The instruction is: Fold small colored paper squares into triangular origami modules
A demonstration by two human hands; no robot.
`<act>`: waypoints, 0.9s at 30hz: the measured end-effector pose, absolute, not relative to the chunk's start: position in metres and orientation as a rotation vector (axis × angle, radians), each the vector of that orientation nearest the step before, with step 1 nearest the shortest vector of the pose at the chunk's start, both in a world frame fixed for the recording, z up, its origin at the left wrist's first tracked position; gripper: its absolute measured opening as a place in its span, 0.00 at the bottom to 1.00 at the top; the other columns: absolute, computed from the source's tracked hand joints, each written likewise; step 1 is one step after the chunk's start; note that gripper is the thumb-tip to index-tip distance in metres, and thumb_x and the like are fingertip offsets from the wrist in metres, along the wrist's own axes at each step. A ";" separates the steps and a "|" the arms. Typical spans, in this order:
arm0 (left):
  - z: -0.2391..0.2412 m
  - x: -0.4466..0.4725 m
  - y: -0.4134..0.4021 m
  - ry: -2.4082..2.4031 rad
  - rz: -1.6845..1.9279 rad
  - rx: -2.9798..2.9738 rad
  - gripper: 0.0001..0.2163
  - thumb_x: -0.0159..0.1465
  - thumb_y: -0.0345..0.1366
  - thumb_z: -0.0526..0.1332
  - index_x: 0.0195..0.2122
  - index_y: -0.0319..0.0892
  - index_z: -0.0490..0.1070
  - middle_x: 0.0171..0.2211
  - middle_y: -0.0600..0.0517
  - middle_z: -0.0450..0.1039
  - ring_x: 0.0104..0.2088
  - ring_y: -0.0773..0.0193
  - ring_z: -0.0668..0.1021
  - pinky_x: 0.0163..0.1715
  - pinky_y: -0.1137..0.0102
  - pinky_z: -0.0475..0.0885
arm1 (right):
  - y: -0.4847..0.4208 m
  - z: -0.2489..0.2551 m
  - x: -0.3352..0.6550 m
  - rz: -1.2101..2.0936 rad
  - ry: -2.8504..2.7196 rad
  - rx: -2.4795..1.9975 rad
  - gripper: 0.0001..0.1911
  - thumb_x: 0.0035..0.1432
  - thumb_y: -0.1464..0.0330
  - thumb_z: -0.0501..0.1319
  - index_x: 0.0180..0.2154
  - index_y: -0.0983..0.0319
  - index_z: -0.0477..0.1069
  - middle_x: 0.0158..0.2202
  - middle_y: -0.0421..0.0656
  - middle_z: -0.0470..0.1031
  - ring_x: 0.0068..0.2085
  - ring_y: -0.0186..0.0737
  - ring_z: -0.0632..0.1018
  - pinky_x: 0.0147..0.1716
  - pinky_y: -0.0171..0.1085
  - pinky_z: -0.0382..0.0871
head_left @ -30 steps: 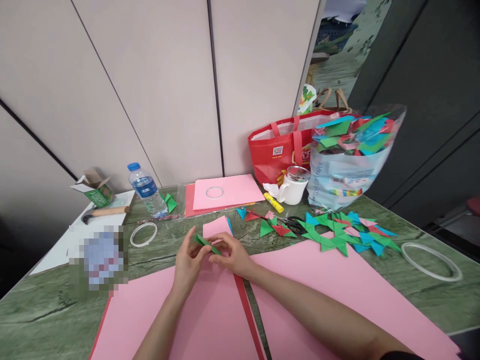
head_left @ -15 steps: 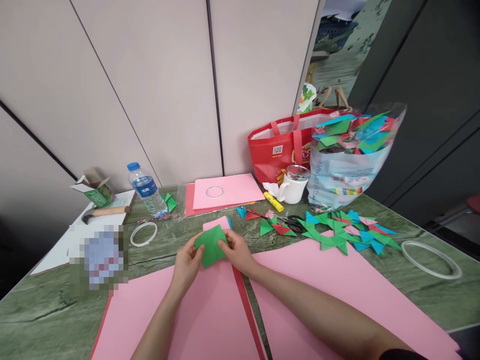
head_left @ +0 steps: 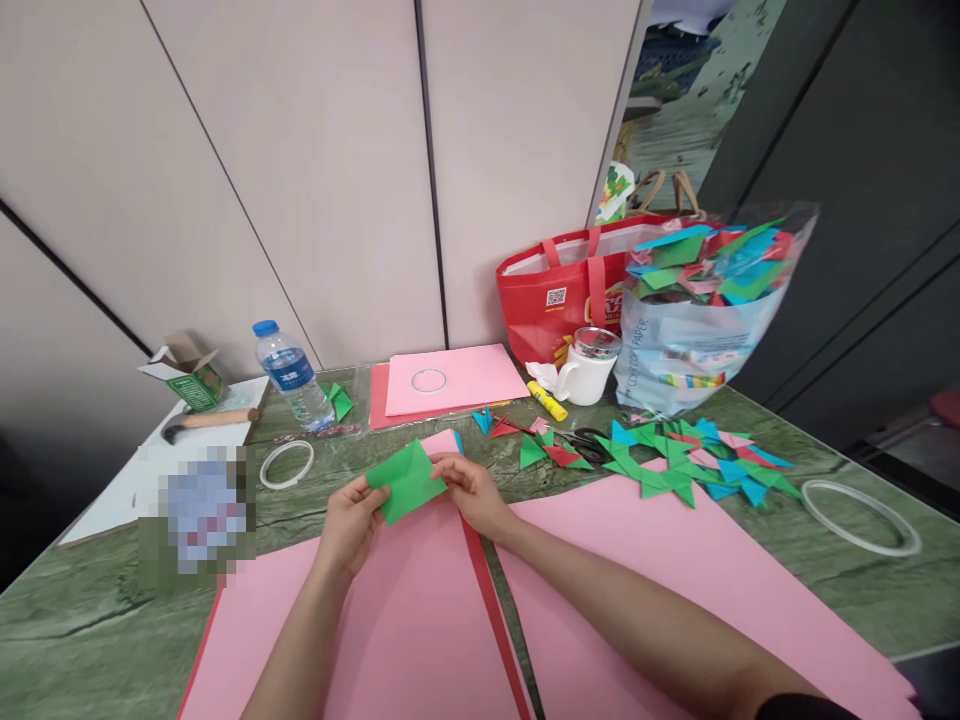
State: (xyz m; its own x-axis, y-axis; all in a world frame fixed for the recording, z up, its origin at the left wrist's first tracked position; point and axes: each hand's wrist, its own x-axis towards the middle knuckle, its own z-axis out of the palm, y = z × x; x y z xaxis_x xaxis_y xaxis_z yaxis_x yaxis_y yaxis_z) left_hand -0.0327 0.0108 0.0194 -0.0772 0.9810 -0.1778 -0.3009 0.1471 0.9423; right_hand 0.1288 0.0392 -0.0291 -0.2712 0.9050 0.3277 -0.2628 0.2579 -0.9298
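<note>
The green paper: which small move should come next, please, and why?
Probably, the right hand should pinch the right corner of the green paper firmly: the left hand grips its left side, while the right hand's hold at that corner is unclear.

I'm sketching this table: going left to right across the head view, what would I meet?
Green box, water bottle, left hand, green paper sheet, right hand, yellow tube, white mug, clear bag of folded paper pieces, large white ring.

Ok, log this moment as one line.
left hand: holds green paper | right hand: at its right edge | below: pink sheet | behind: bottle, white mug
</note>
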 end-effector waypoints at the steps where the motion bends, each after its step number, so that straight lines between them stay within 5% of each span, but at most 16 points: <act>1: 0.020 -0.033 0.011 1.134 1.259 0.814 0.11 0.41 0.31 0.66 0.29 0.38 0.74 0.25 0.51 0.77 0.26 0.63 0.76 0.28 0.70 0.70 | 0.038 -0.029 0.128 1.263 -1.469 -0.636 0.10 0.47 0.76 0.55 0.32 0.59 0.70 0.44 0.42 0.66 0.44 0.38 0.71 0.42 0.38 0.65; 6: 0.024 -0.031 0.008 1.100 1.134 0.910 0.17 0.45 0.33 0.66 0.38 0.38 0.71 0.28 0.50 0.77 0.30 0.61 0.77 0.29 0.70 0.70 | 0.033 -0.024 0.127 1.207 -1.567 -0.635 0.09 0.41 0.72 0.65 0.30 0.59 0.74 0.38 0.42 0.68 0.41 0.38 0.71 0.40 0.36 0.65; 11: 0.033 -0.023 0.001 0.919 1.136 1.047 0.27 0.52 0.38 0.62 0.54 0.47 0.57 0.41 0.47 0.73 0.39 0.58 0.75 0.37 0.65 0.70 | 0.035 -0.017 0.130 1.125 -1.401 -0.770 0.04 0.44 0.67 0.64 0.26 0.61 0.74 0.30 0.41 0.71 0.36 0.37 0.72 0.38 0.37 0.65; 15: 0.029 -0.020 0.000 1.071 1.076 1.190 0.23 0.42 0.34 0.68 0.41 0.41 0.70 0.37 0.46 0.75 0.38 0.54 0.76 0.38 0.63 0.70 | 0.035 -0.016 0.131 1.152 -1.344 -0.793 0.07 0.45 0.65 0.63 0.23 0.62 0.73 0.28 0.41 0.70 0.33 0.37 0.72 0.32 0.35 0.66; 19: 0.021 -0.019 0.003 1.273 1.156 1.258 0.10 0.47 0.39 0.65 0.28 0.38 0.76 0.27 0.49 0.77 0.34 0.55 0.77 0.38 0.62 0.70 | 0.032 -0.016 0.130 1.212 -1.336 -0.837 0.11 0.42 0.63 0.64 0.19 0.63 0.68 0.23 0.39 0.67 0.27 0.35 0.69 0.27 0.33 0.65; 23: 0.021 -0.014 0.002 1.250 1.237 1.187 0.11 0.47 0.39 0.65 0.29 0.38 0.76 0.26 0.51 0.76 0.31 0.57 0.77 0.37 0.63 0.72 | 0.030 -0.015 0.128 1.351 -1.186 -0.799 0.15 0.39 0.63 0.66 0.28 0.61 0.63 0.24 0.36 0.66 0.26 0.34 0.70 0.26 0.34 0.67; 27: 0.023 -0.011 0.001 1.228 1.333 1.121 0.27 0.46 0.37 0.66 0.49 0.42 0.65 0.22 0.58 0.73 0.27 0.64 0.76 0.34 0.62 0.74 | 0.031 -0.015 0.127 1.375 -1.199 -0.747 0.24 0.40 0.65 0.65 0.41 0.57 0.59 0.27 0.36 0.66 0.25 0.34 0.70 0.24 0.33 0.67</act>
